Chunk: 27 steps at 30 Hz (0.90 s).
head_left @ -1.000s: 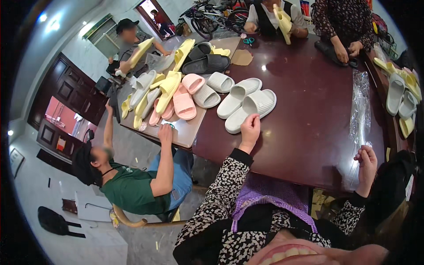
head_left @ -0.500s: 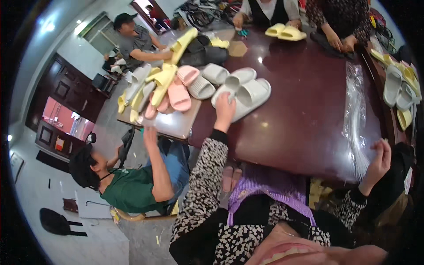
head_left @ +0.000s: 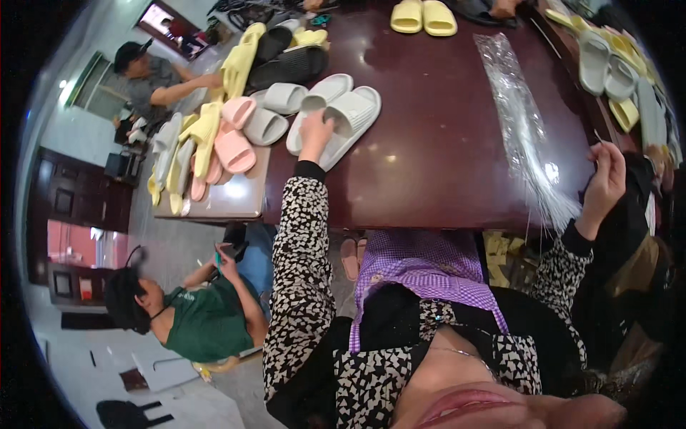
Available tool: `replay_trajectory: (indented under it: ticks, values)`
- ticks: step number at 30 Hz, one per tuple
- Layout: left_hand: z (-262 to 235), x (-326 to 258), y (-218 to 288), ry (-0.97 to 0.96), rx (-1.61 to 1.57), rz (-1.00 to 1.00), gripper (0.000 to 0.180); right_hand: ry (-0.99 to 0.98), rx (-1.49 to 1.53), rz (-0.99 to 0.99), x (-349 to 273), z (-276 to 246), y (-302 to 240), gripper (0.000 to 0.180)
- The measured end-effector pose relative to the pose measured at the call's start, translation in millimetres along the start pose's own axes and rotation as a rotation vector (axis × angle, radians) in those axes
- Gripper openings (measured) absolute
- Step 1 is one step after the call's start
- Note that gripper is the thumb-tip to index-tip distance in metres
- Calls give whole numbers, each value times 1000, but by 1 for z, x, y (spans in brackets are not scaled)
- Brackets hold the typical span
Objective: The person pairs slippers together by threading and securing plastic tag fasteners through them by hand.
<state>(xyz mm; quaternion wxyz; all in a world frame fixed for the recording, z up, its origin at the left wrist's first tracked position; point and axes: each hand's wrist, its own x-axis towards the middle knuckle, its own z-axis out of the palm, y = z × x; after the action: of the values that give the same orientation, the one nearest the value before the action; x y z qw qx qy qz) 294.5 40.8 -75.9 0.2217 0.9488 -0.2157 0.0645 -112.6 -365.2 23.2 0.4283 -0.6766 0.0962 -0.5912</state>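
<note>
Bright, even indoor light, mostly from overhead. The dark polished table [head_left: 443, 143] throws back small white glare spots near its middle, and the clear plastic sleeve [head_left: 525, 136] on the right glints along its length. A pale panel [head_left: 229, 196] at the table's left end is washed out by reflection. Far left, a window blows out white. Shadows are soft, deepest under the table. Heavy fisheye bend: straight edges curve, black vignette rings the corners. Near chin at the bottom is blurred; right edge is murky.

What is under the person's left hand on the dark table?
The left hand rests on a white slide sandal, beside its partner, on the dark table. The hand hides the sandal part beneath it.
</note>
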Motion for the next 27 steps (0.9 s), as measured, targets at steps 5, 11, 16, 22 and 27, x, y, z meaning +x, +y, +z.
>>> replay_trajectory:
  ticks: [5,11,16,22,27]
  values:
    - [11,-6,30,40,-127,171,26,123,7,25,5,2,-8,11]
    - [23,-40,90,-29,-232,314,24,-100,-325,187,13,4,-5,9]
    - [-16,-77,151,-269,82,249,24,3,-77,52,9,2,-17,9]
    - [-20,-103,271,-277,-685,552,23,-26,268,150,1,-10,-17,7]
    - [4,-124,323,-410,-1077,689,33,-376,240,298,-19,42,-39,6]
